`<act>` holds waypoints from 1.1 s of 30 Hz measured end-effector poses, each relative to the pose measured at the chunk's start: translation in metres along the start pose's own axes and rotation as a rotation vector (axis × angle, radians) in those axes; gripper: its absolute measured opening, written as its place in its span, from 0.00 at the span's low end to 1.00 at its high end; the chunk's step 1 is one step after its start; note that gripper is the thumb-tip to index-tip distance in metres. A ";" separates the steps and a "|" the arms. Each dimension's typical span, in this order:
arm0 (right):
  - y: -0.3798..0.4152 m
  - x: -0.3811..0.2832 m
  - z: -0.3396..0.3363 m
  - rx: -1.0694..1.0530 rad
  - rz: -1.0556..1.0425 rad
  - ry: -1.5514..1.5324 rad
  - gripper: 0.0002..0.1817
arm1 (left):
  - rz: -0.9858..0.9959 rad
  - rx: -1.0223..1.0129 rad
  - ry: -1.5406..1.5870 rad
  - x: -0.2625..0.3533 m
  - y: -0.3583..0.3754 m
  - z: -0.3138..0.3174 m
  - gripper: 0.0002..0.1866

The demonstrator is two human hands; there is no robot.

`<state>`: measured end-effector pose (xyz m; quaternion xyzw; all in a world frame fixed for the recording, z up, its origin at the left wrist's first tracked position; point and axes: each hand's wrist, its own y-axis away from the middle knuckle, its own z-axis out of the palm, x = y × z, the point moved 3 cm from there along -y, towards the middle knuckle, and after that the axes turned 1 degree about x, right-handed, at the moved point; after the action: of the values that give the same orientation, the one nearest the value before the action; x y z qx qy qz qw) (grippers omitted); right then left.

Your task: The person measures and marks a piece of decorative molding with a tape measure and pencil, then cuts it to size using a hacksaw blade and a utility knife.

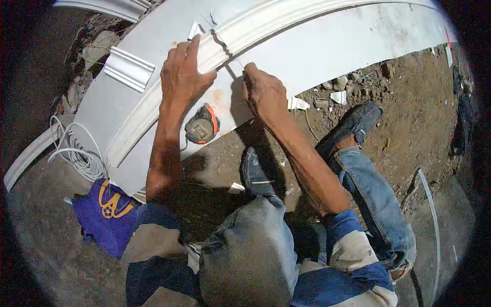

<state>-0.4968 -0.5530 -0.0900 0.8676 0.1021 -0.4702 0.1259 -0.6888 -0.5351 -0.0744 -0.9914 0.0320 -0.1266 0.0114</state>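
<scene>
A: Obs. The curved white moulding (286, 51) lies flat on the dirt floor (409, 117), arcing from lower left to upper right. Left hand (183, 71) lies on the raised profile rib, fingers spread and pressed flat, gripping nothing. Right hand (263, 92) is closed in a pinch on a thin blade or marker (236, 62); too slim to identify. Its tip sits by the notch in the rib.

B: Judgement on technique?

A: Keep the left palm bearing down just beside the notch so the piece cannot rock on the uneven ground. Draw the tool in short, light strokes along the rib's contour, away from the holding fingers. The material looks brittle; chips nearby suggest it breaks under force.

B: Counts?

A: Tape measure (203, 125), orange and grey: one, resting on the moulding between the forearms. Short straight offcut (129, 68): one, on the arc to the left. Small white chips (298, 104): at least three seen. Coil of white cable (76, 151): one. Purple cloth (105, 215): one, at lower left. Shoes (353, 125): two, the person's own, on the dirt.
</scene>
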 end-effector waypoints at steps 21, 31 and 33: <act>-0.001 -0.003 0.001 -0.016 0.034 0.043 0.05 | -0.010 -0.002 -0.016 0.002 0.001 -0.001 0.42; -0.002 -0.003 0.000 -0.010 0.062 0.018 0.07 | -0.015 -0.032 -0.035 0.005 -0.002 -0.002 0.41; -0.001 -0.001 0.000 0.006 0.035 0.054 0.08 | -0.014 -0.028 -0.029 0.005 -0.002 -0.001 0.41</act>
<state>-0.4981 -0.5518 -0.0894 0.8821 0.0887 -0.4445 0.1286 -0.6839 -0.5335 -0.0716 -0.9934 0.0266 -0.1120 -0.0027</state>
